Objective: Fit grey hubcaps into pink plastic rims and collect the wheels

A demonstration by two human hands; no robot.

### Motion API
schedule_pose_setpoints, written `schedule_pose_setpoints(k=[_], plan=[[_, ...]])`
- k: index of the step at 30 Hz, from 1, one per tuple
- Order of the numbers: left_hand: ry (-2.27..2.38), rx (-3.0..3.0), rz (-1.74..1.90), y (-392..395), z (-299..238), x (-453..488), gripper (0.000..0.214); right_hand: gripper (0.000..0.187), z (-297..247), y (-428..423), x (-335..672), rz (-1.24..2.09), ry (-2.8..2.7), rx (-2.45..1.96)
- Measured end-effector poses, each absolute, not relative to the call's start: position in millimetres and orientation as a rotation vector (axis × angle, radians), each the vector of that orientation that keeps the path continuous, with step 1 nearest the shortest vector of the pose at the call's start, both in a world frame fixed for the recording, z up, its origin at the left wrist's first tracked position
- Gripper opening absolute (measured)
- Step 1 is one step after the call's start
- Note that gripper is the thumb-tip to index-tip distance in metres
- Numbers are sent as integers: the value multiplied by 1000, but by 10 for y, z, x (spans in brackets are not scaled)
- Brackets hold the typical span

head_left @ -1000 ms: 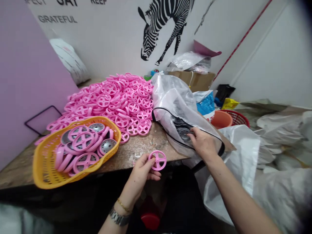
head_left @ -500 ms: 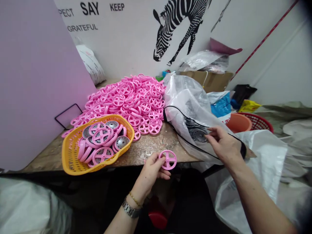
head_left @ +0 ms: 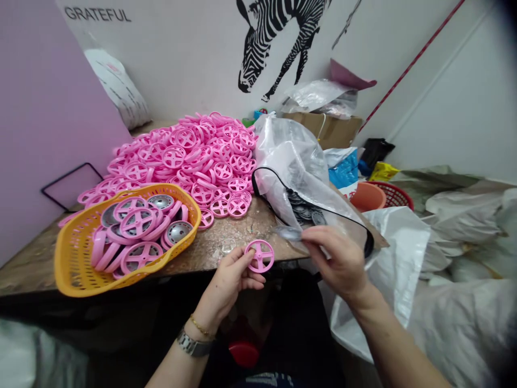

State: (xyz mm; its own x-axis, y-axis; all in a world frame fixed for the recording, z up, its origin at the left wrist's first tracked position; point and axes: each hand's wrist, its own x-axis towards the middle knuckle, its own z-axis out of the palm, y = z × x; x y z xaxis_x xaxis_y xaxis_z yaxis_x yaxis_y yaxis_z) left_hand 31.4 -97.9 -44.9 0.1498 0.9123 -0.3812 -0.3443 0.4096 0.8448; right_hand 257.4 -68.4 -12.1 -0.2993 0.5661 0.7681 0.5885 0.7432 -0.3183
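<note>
Head view, looking down over the front edge of the bench [head_left: 210,249]. Left hand [head_left: 229,277] closed on a pink wheel [head_left: 259,256], held by its rim between thumb and fingertips, spoked face up, just off the bench edge and above the lap. Right hand [head_left: 338,260] pinching a grey disc [head_left: 289,233] at the fingertips; the disc is blurred, so its detail cannot be told. It sits just right of the pink wheel, near it but apart. Right hand is at the mouth of a clear plastic bag [head_left: 297,161], which slumps on the right end of the bench and shows a heap of dark discs [head_left: 304,209] inside. Behind the left hand, a big pile of pink wheels [head_left: 189,153] covers the back of the bench. At front left, a yellow basket [head_left: 71,274] holds pink wheels fitted with silver-grey centres. Off to the right, an orange bowl [head_left: 365,197] next to a red basket [head_left: 395,195], with white sacks [head_left: 398,253] around.
</note>
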Motion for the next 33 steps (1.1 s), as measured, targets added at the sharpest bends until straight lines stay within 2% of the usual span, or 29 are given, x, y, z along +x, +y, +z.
schedule_pose_setpoints(k=[5,25,29,33], plan=[[990,626,1000,-982,-400,290,28,22,-249,-741,2411,-153,-2145,-676],[1005,576,1044,-991,-378,305,18,20,-464,-734,2239,-186,-2226,-673],[1025,586,1034,-986,-401,323,19,22,-472,-781,2207,-43,-2257,-692],[1076,680,1089,-996,-464,334,33,19,-503,-857,2145,427,-2027,-904]])
